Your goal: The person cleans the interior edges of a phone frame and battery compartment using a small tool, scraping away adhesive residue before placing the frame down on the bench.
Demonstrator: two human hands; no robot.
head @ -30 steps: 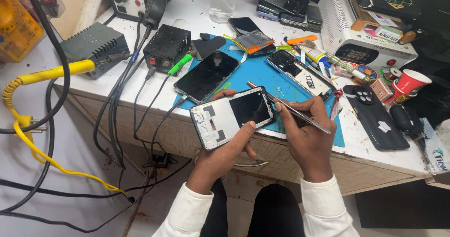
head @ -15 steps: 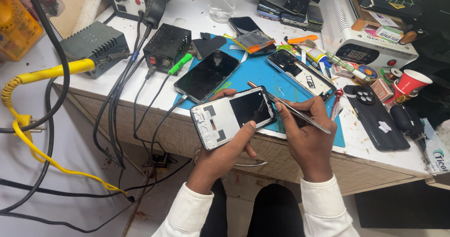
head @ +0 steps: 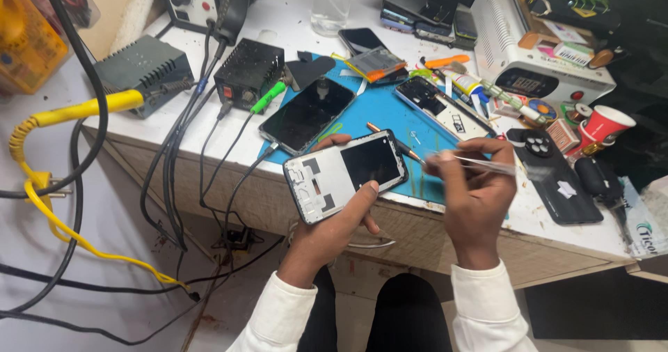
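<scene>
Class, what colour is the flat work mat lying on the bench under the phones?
Blue: the flat work mat shows best in the head view.

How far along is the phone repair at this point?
Done: the opened phone has its back off, white inner frame exposed. In hand: the left hand holds it over the bench edge while the right hand pinches tweezers beside it, tips not touching it. Left: nothing is closed up; a back cover lies on the bench.

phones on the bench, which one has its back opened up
The phone in the left hand: the opened phone shows a white inner frame. The dark phone on the blue mat lies closed, screen up.
</scene>
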